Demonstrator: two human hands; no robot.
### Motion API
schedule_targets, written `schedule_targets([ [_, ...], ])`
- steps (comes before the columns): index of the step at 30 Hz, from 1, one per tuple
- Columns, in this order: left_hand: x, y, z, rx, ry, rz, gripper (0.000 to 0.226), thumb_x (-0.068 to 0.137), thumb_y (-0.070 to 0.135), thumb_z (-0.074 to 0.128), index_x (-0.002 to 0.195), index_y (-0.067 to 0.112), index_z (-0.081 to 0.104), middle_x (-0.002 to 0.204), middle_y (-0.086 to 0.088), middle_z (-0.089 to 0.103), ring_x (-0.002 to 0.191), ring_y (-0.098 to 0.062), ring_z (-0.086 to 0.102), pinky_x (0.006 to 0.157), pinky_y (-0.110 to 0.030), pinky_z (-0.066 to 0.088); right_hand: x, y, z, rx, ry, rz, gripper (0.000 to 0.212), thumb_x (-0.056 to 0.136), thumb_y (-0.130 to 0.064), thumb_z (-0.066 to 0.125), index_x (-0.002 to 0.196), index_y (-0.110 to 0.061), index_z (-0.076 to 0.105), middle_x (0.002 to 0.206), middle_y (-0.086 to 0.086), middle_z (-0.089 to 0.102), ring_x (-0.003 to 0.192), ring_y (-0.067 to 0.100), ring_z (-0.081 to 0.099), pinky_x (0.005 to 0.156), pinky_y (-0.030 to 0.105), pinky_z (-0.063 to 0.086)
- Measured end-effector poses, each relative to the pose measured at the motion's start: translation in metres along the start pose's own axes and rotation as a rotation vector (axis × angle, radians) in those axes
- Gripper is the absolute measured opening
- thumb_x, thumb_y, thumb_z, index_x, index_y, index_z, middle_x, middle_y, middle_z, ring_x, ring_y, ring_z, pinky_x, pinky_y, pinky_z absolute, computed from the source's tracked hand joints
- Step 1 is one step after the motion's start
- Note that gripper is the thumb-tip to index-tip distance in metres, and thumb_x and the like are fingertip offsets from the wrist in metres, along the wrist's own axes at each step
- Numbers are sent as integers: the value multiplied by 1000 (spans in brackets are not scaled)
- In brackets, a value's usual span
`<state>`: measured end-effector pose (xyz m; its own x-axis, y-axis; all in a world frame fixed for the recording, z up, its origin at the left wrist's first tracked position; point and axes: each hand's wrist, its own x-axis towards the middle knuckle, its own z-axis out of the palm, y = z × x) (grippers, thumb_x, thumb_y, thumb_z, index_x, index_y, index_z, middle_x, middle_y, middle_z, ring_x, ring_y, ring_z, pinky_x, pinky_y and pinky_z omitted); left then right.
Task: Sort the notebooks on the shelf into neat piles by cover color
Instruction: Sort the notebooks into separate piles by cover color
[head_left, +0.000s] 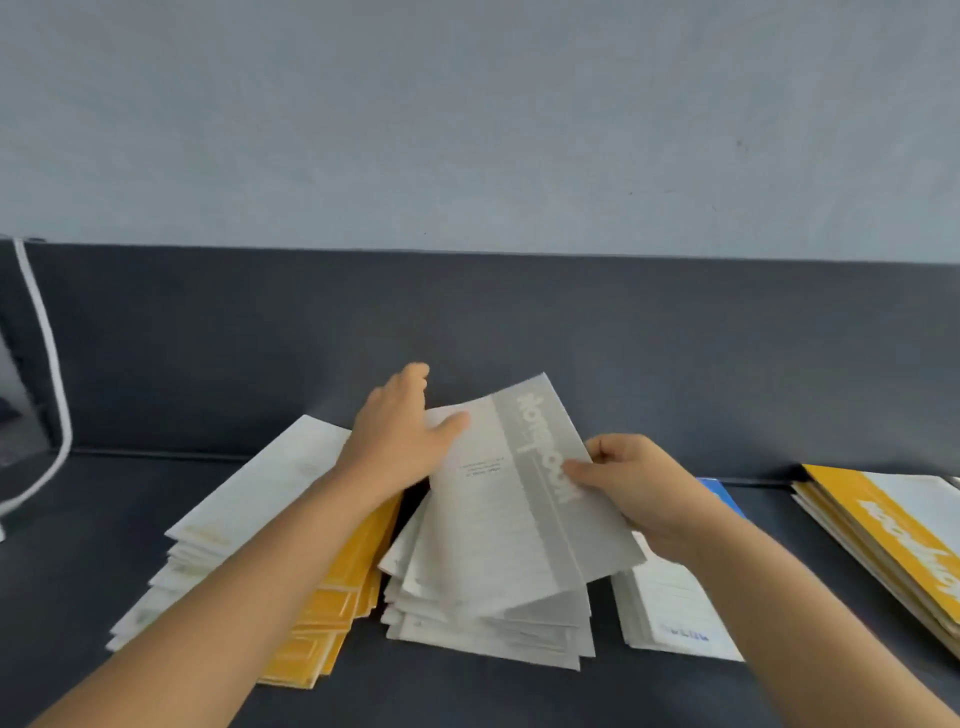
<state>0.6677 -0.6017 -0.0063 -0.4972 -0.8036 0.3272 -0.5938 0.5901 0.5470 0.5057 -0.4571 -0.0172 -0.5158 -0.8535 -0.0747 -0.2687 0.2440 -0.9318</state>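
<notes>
Lying between left hand (400, 441) and right hand (641, 491): grey notebook (514, 499); apparently pinched

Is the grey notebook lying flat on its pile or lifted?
Lifted: the right hand pinches the grey notebook, tilted above the pile.
</notes>
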Motion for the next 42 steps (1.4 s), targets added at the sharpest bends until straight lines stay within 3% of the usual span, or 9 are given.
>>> schedule_targets([
  [5,-22,-6,26,242,-322,233,58,96,56,39,135,15,50,141,-3,50,135,-22,39,105,-31,33,-5,11,43,-169,208,18,17,88,-4,51,104,-7,56,109,10,63,95,28,60,71,32,50],
  [8,-33,-13,44,459,-481,334,73,96,64,22,152,18,27,161,-1,20,149,-18,11,120,-34,12,-6,20,53,-537,241,-81,56,93,-15,51,142,-7,28,145,5,33,130,21,37,88,20,33],
  [10,-33,-19,51,522,-510,348,77,95,66,13,156,19,8,164,2,0,150,-16,-7,121,-36,0,-7,29,58,-762,235,-183,52,98,-29,41,144,-9,26,150,2,27,140,21,21,108,25,19],
  [15,-32,-22,58,493,-524,315,72,98,60,14,156,18,0,163,3,-8,149,-14,-14,122,-38,-1,1,53,66,-1090,31,-188,124,57,-60,-48,142,-11,28,160,10,6,147,20,-2,117,45,-6],
  [22,-36,8,49,546,-394,319,106,69,76,-18,151,25,26,161,7,18,149,-13,10,121,-38,10,-13,36,44,-1014,61,-190,66,92,-42,4,152,-16,12,158,7,17,147,23,3,119,43,0],
  [25,-42,56,60,534,-289,359,89,83,72,-5,152,25,25,161,6,19,149,-15,13,119,-37,15,-26,33,-7,-1049,126,-219,54,101,-30,22,152,-21,10,157,6,17,146,25,5,118,44,5],
  [33,-57,232,171,501,-262,406,69,98,61,16,152,18,21,160,-3,22,147,-23,20,116,-39,21,-56,116,-232,-1137,259,52,60,97,-33,33,152,-22,11,159,5,13,147,25,9,118,43,14],
  [36,-58,285,223,418,-402,289,70,93,66,31,144,17,35,147,-5,44,133,-27,41,103,-41,36,-59,149,-296,-1190,271,78,52,99,-45,30,144,-18,32,153,0,29,141,24,22,114,44,21],
  [42,-55,321,265,338,-369,100,60,81,63,62,114,14,56,119,-1,58,117,-22,50,89,-29,39,-51,175,-324,-1167,123,23,59,97,-57,18,130,-19,50,148,-6,37,147,23,8,114,57,-9],
])
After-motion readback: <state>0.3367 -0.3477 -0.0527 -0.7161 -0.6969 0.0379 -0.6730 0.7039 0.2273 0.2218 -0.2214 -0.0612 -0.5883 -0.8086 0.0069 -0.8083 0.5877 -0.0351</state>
